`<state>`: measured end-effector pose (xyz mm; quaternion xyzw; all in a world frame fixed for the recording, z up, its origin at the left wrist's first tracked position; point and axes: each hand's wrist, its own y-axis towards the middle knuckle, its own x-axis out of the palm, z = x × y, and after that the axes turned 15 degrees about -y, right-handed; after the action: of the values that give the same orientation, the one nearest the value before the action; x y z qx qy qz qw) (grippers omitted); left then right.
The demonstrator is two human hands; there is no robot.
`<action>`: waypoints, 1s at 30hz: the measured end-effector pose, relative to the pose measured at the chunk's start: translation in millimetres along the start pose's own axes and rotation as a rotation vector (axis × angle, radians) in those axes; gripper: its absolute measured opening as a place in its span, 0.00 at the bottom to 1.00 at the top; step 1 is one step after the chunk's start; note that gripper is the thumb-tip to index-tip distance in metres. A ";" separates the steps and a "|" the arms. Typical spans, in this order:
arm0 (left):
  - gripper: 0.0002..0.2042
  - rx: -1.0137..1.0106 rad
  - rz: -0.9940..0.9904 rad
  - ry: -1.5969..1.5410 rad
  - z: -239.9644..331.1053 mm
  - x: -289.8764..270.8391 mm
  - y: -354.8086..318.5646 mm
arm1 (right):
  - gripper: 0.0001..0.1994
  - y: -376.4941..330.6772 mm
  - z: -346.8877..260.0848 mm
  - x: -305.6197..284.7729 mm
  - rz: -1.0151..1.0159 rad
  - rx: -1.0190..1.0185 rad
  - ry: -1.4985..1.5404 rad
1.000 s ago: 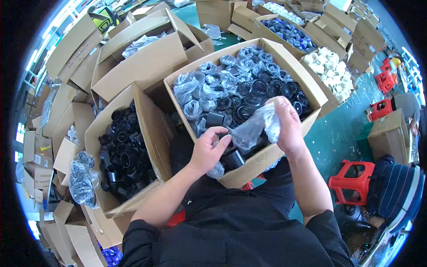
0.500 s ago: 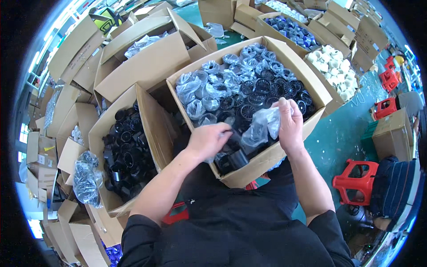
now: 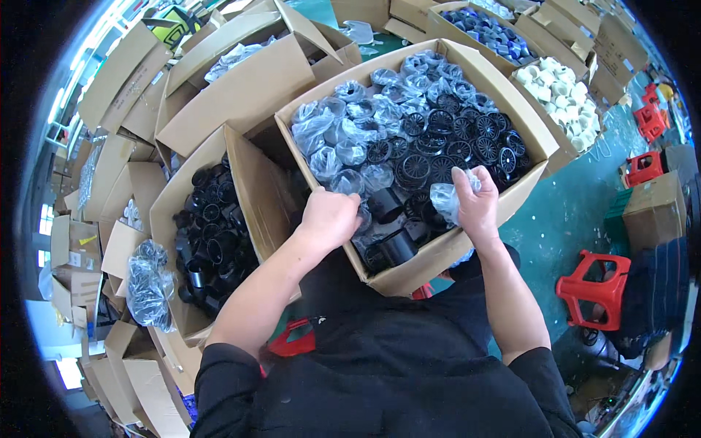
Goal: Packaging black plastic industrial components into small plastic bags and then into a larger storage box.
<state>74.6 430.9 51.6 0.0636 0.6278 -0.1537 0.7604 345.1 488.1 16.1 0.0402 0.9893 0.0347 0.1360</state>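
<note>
A green floor [image 3: 537, 248] is partly covered by cartons [image 3: 241, 91], among which the main box [image 3: 431, 271] is stood open between both arms; clock directions are taken from its centre. At eight o'clock a side box [image 3: 255, 190] is filled with black parts [image 3: 212, 252], and at four o'clock, well apart, a red stool [image 3: 595, 292] is placed on the floor. A bagged bundle [image 3: 151, 288] is lodged against the side box's outer wall, farther along eight o'clock. The left grip [image 3: 330, 219] is held at eight o'clock by the main box's rim, fingers curled; whether anything is grasped there cannot be told. The right grip [image 3: 478, 204] is held at four o'clock, a clear bag [image 3: 443, 202] being pinched between thumb and fingers. Black cylinders [image 3: 399, 247] are laid at six o'clock, near the wall. Wrapped parts [image 3: 354, 130] are heaped from nine to twelve o'clock, and bare wheels [image 3: 439, 122] are spread from one to three.
</note>
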 end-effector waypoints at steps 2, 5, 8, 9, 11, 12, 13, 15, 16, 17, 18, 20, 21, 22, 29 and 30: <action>0.06 0.013 0.019 0.040 1.5 7.4 1.9 | 0.11 0.0 2.1 1.6 -0.051 -0.004 -0.037; 0.05 0.041 0.063 0.034 1.8 6.5 4.6 | 0.11 -0.3 7.2 -0.1 -0.079 -0.010 -0.074; 0.05 0.081 0.174 -0.047 2.8 -2.5 6.5 | 0.10 -0.6 11.7 -4.1 -0.107 -0.031 -0.129; 0.05 0.083 0.173 -0.040 4.1 -7.7 5.3 | 0.10 -0.9 8.0 -2.4 -0.104 -0.032 -0.123; 0.05 -0.038 0.291 -0.451 12.3 -21.4 -1.4 | 0.10 -4.5 -7.8 -0.4 -0.161 -0.001 -0.072; 0.05 -0.098 0.349 -0.658 16.4 -26.8 -4.4 | 0.10 -6.5 -16.4 0.2 -0.189 0.013 -0.047; 0.05 -0.159 0.405 -0.867 18.5 -29.1 -5.8 | 0.10 -8.1 -21.5 1.2 -0.219 0.027 -0.024; 0.05 -0.161 0.439 -0.930 24.9 -28.5 -6.2 | 0.09 -12.6 -27.1 0.6 -0.366 0.037 -0.050; 0.05 -0.171 0.467 -0.993 28.3 -25.9 -6.6 | 0.09 -15.8 -32.5 3.0 -0.370 0.034 -0.048; 0.06 -0.180 0.495 -1.057 31.5 -23.0 -6.6 | 0.09 -19.4 -40.2 6.7 -0.461 -0.004 -0.015; 0.06 -0.189 0.521 -1.121 33.8 -19.9 -6.8 | 0.09 -22.0 -44.6 10.1 -0.552 -0.041 0.018; 0.06 -0.187 0.543 -1.143 36.7 -11.1 -5.6 | 0.09 -25.8 -44.4 14.8 -0.596 -0.040 0.014; 0.05 -0.187 0.566 -1.164 37.3 -5.5 -4.7 | 0.09 -27.3 -43.1 16.9 -0.643 -0.039 0.012; 0.05 -0.188 0.589 -1.185 37.4 -0.2 -3.8 | 0.09 -28.3 -41.9 18.4 -0.690 -0.038 0.010; 0.05 -0.192 0.565 -1.065 27.4 20.2 -11.5 | 0.13 -22.7 -44.2 14.6 -0.542 -0.301 -0.273; 0.05 -0.200 0.570 -1.083 27.0 20.2 -12.1 | 0.14 -20.6 -45.4 13.8 -0.485 -0.354 -0.321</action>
<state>99.4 408.5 38.5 0.0701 0.1225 0.1045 0.9845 318.0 466.2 54.3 -0.2156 0.9146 0.1658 0.2992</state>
